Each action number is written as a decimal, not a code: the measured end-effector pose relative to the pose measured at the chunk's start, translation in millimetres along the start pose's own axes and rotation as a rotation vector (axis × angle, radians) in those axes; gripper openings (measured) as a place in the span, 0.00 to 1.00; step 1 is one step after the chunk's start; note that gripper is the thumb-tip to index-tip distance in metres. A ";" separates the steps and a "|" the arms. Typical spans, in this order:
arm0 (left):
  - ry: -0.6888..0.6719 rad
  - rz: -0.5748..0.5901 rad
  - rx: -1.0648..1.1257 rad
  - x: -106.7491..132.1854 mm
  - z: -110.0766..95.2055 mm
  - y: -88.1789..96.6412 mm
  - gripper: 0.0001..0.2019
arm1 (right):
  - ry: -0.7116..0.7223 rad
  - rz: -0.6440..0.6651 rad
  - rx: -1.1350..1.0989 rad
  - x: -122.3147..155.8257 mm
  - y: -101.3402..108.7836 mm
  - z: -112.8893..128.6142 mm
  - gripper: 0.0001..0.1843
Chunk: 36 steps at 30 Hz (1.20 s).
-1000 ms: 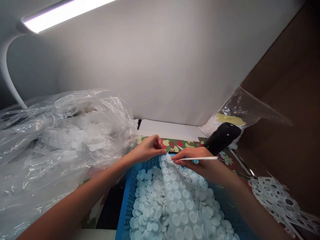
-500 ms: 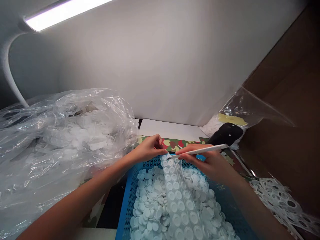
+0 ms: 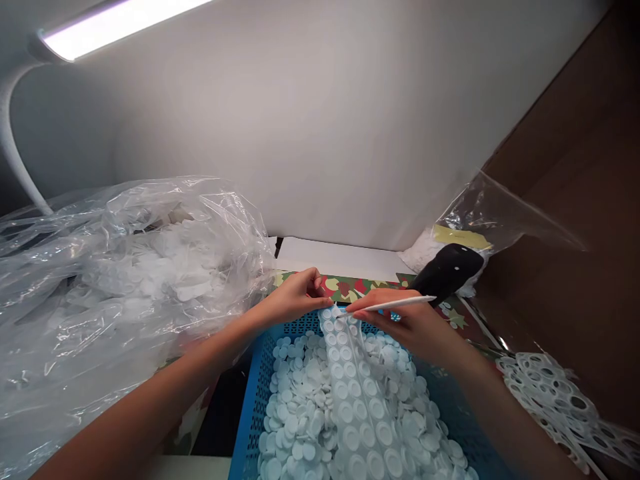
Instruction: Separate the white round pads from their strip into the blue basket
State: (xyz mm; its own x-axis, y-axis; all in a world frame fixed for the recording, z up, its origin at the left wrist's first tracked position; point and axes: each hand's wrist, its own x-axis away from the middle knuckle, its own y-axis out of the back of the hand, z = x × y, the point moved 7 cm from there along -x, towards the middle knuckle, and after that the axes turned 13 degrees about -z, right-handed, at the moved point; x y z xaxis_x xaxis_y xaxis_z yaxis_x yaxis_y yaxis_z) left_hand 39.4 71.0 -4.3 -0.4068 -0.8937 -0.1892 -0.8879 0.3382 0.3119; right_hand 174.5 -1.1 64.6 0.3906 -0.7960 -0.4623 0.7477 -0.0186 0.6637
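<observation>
My left hand [image 3: 295, 298] pinches the top end of a translucent backing strip [image 3: 357, 407] studded with rows of white round dots. My right hand [image 3: 405, 321] is shut on a thin white stick [image 3: 395, 305], which lies almost level, its pointed tip at the strip's top end. The strip hangs down over a heap of loose white discs [image 3: 300, 400] in a blue perforated plastic basket [image 3: 249, 413]. My forearms reach in from the bottom corners, and the basket's lower part runs out of the frame.
A large clear plastic bag [image 3: 125, 267] of white discs bulges at the left. Behind my right hand are a black handled object [image 3: 447, 272] and a bag with a yellow label [image 3: 475, 227]. Punched-out white backing [image 3: 555, 400] lies at lower right, beside a brown cardboard wall [image 3: 565, 167].
The white stick has swung from a raised slant to nearly level, and my right hand has shifted slightly toward the strip. My left hand keeps its pinch on the strip.
</observation>
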 end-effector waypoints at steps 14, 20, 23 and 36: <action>0.010 0.004 -0.004 -0.2 0.1 -0.5 0.18 | 0.044 -0.009 0.037 1.6 0.3 0.8 0.10; 0.013 0.002 -0.015 0.0 -0.2 -0.3 0.18 | 0.041 0.027 0.073 3.4 -5.6 -3.7 0.11; 0.013 0.005 -0.005 0.0 0.5 -0.6 0.17 | 0.017 0.088 0.103 5.7 -10.5 -8.3 0.11; -0.027 0.022 0.004 -0.1 -4.2 -1.8 0.12 | -0.128 -0.014 0.023 -2.7 11.2 -25.7 0.11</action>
State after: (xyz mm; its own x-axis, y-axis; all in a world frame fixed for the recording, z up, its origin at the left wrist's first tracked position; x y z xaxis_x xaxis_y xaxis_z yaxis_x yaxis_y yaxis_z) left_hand 41.9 69.2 -0.9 -0.4320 -0.8778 -0.2071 -0.8795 0.3592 0.3123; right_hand 195.7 16.4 58.1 0.3074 -0.8662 -0.3941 0.7399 -0.0429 0.6714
